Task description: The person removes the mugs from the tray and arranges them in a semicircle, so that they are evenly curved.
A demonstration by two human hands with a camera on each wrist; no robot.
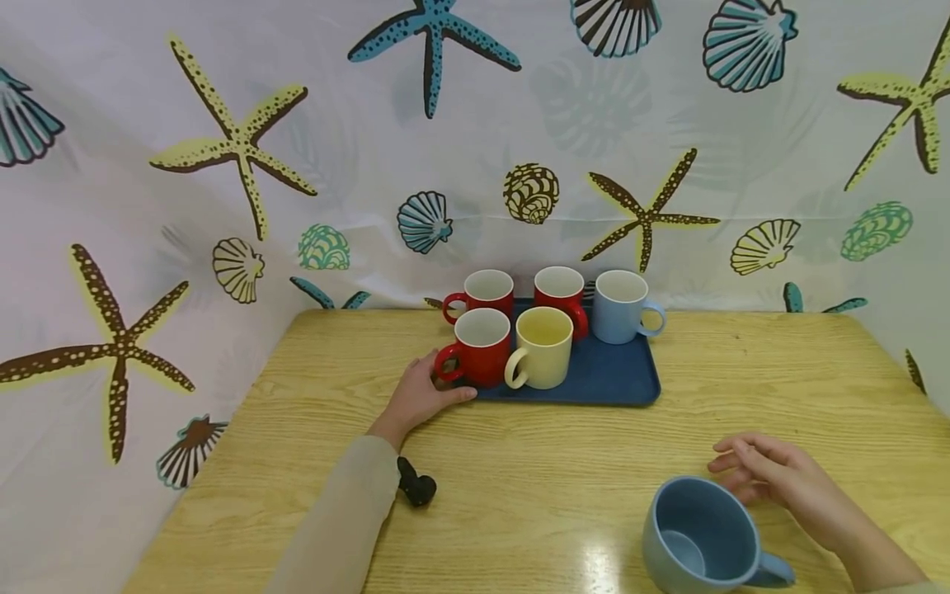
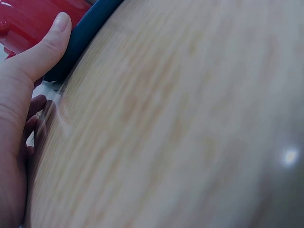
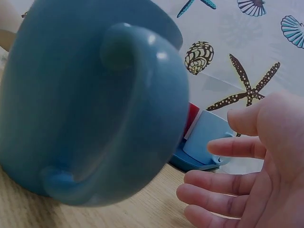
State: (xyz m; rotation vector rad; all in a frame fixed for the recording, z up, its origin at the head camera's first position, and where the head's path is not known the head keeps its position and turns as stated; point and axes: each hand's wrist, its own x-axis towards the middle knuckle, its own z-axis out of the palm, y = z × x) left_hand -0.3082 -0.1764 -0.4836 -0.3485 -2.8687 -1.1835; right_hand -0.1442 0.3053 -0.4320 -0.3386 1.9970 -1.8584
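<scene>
The left hand [image 1: 425,396] grips the front left corner of a dark blue tray [image 1: 609,388]; its thumb lies along the rim, beside a red mug [image 2: 40,21] in the left wrist view. On the tray stand three red mugs, a pale yellow mug [image 1: 551,359] and a light blue mug [image 1: 618,309]. A larger grey-blue mug [image 1: 656,540] stands upright near the front right, its handle pointing right. Just behind and right of it is the right hand [image 1: 790,487], fingers loosely bent and holding nothing; a gap separates it from the mug's handle in the right wrist view [image 3: 280,156].
A small black object [image 1: 418,488] lies on the wooden table [image 1: 534,470] beside the left sleeve [image 1: 345,511]. Behind the table hangs a white cloth [image 1: 475,165] printed with shells and starfish, close to the tray's back edge.
</scene>
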